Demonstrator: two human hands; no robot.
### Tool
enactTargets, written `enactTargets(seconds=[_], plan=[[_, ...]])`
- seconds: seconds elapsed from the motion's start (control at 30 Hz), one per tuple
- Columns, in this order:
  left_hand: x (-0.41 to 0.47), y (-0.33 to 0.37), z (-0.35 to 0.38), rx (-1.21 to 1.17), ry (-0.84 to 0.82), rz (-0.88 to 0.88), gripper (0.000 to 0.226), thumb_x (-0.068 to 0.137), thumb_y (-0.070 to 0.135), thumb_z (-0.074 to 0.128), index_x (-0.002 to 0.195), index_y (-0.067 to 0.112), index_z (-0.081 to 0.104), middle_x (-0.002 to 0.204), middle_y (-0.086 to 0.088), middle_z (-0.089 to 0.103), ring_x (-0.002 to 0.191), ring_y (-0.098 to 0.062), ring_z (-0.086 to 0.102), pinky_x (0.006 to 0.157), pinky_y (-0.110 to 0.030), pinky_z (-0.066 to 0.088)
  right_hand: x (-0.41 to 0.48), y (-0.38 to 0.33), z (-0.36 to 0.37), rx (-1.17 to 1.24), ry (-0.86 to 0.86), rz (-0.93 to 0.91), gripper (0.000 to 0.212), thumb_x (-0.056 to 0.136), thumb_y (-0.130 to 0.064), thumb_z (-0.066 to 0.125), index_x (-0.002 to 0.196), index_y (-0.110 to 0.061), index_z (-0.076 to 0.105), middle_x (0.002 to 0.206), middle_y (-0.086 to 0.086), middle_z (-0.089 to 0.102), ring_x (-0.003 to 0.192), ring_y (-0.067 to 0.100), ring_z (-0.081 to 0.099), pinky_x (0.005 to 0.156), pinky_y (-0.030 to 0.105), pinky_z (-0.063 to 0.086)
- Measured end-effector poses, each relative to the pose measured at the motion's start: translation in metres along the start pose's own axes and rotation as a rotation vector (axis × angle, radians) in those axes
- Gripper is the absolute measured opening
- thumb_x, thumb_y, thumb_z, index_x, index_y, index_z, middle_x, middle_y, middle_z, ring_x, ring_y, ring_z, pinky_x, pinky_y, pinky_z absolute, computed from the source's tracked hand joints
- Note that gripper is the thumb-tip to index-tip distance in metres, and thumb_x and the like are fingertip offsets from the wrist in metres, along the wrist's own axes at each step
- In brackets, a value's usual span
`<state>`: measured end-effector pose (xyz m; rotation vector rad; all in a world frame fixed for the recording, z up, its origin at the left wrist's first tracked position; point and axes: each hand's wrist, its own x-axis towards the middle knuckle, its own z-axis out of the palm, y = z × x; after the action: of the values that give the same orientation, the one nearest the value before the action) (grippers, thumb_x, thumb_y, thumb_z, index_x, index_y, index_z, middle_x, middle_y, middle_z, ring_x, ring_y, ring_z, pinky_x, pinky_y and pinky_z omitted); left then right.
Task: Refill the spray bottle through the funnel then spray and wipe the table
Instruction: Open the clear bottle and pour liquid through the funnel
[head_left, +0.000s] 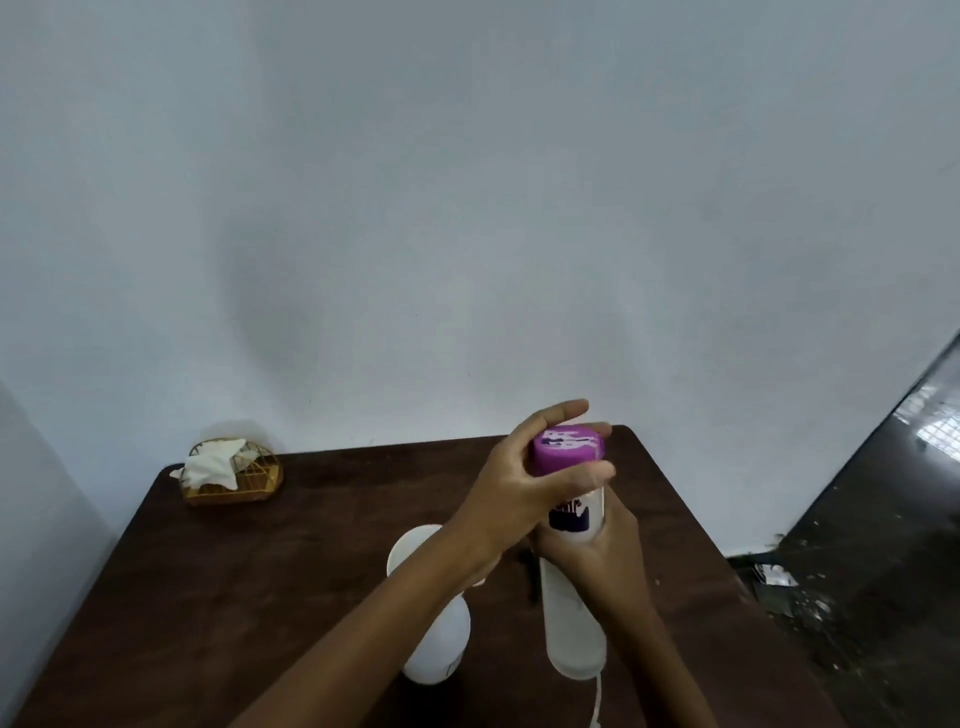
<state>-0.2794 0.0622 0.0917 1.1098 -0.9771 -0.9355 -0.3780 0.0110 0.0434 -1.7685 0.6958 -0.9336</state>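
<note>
Spray bottle (439, 649), white, stands upright at the near edge of the counter (260, 597), partly hidden by the left forearm. A white funnel (410, 551) sits on top of it, we judge in its neck.

Just right of it stands the refill bottle (571, 623), tall and translucent, long axis upright, base on the counter. A thin white line trails off near its base; we cannot tell what it is.

The right hand (597, 551) wraps its fingers round the refill bottle below the label. The left hand (524, 483) is on top, with thumb and fingers curled round the purple cap (569, 449). We read this as uncapping, with no pour started.

Key relation: the funnel mouth lies left of the refill bottle and lower than the cap, just beside it. So once the cap is off, the bottle has to tip leftward. The right hand holds the body and the left is nearer the funnel, free to steady it.

At the far left corner, a gold wire basket (234, 478) holds a white cloth (213, 460), well apart from the hands.
</note>
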Motion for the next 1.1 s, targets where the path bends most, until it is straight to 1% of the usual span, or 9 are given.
enactTargets(seconds=[0.1,0.23,0.37,0.47,0.57,0.7,0.83,0.9,1.1], plan=[[-0.006,0.014,-0.023,-0.004,-0.102,-0.049,0.059,0.072,0.041,0.066,0.129,0.027,0.054,0.126,0.003,0.062,0.116,-0.014,0.059,0.093,-0.029,0.052,0.0,-0.006,-0.004,0.043,-0.018,-0.015,0.037,0.059,-0.011,0.074,0.087,-0.03,0.058,0.077,-0.004,0.069,0.067,0.018,0.068,0.059,0.025,0.057],[-0.009,0.022,-0.036,0.073,-0.052,-0.032,0.048,0.073,0.025,0.074,0.119,0.03,0.06,0.115,0.005,0.067,0.107,-0.007,0.063,0.08,-0.021,0.054,0.001,-0.011,-0.001,0.035,-0.017,-0.015,0.036,0.056,-0.014,0.074,0.087,-0.027,0.059,0.079,-0.002,0.069,0.069,0.019,0.067,0.059,0.026,0.056],[-0.005,0.022,-0.033,0.254,0.035,0.03,0.051,0.057,0.047,0.074,0.106,0.037,0.059,0.099,0.012,0.063,0.089,0.002,0.063,0.072,-0.017,0.054,0.004,-0.012,0.007,-0.026,0.007,-0.025,0.037,0.056,-0.018,0.072,0.09,-0.027,0.06,0.079,-0.003,0.069,0.066,0.018,0.067,0.057,0.031,0.057],[-0.005,0.027,-0.036,0.336,0.099,0.064,0.041,0.068,0.056,0.069,0.102,0.034,0.062,0.095,0.009,0.067,0.086,-0.001,0.064,0.072,-0.015,0.052,0.005,-0.013,0.008,-0.024,0.052,-0.024,0.034,0.055,-0.019,0.072,0.086,-0.025,0.059,0.078,-0.007,0.068,0.065,0.013,0.065,0.056,0.022,0.054],[-0.011,0.039,-0.045,0.373,0.132,0.106,0.026,0.085,0.03,0.062,0.111,0.028,0.062,0.08,0.005,0.071,0.081,-0.001,0.066,0.073,-0.014,0.049,0.008,-0.013,0.006,-0.033,0.073,-0.016,0.033,0.054,-0.021,0.072,0.085,-0.023,0.059,0.077,-0.009,0.068,0.064,0.008,0.064,0.055,0.017,0.05],[-0.023,0.048,-0.049,0.515,0.004,0.25,0.032,0.089,0.016,0.059,0.116,0.031,0.057,0.097,0.01,0.072,0.101,-0.006,0.064,0.087,-0.019,0.05,0.012,-0.013,0.005,-0.033,0.078,-0.022,0.035,0.055,-0.021,0.072,0.088,-0.026,0.06,0.083,-0.008,0.069,0.07,0.012,0.066,0.058,0.022,0.054],[-0.018,0.039,-0.045,0.993,-0.08,0.484,0.044,0.089,0.028,0.043,0.129,0.045,0.042,0.121,0.038,0.044,0.129,0.004,0.035,0.106,-0.021,0.029,0.013,-0.013,0.008,-0.036,0.037,-0.023,0.036,0.062,-0.014,0.078,0.091,-0.027,0.062,0.083,0.0,0.071,0.073,0.02,0.069,0.063,0.037,0.06],[-0.011,0.038,-0.043,1.188,-0.116,0.556,0.05,0.088,0.036,0.044,0.135,0.045,0.031,0.124,0.036,0.047,0.132,0.008,0.021,0.108,-0.017,0.012,0.013,-0.013,0.01,-0.059,0.018,-0.041,0.036,0.063,-0.019,0.077,0.095,-0.028,0.062,0.084,-0.004,0.071,0.075,0.017,0.069,0.063,0.034,0.06],[0.014,0.041,-0.048,1.189,-0.222,0.451,0.063,0.072,0.069,0.048,0.129,0.043,0.041,0.113,0.022,0.059,0.116,0.005,0.041,0.109,-0.019,0.002,0.011,-0.009,0.009,-0.157,-0.009,-0.009,0.032,0.057,-0.024,0.07,0.087,-0.025,0.058,0.074,-0.004,0.067,0.069,0.011,0.065,0.056,0.022,0.053]])
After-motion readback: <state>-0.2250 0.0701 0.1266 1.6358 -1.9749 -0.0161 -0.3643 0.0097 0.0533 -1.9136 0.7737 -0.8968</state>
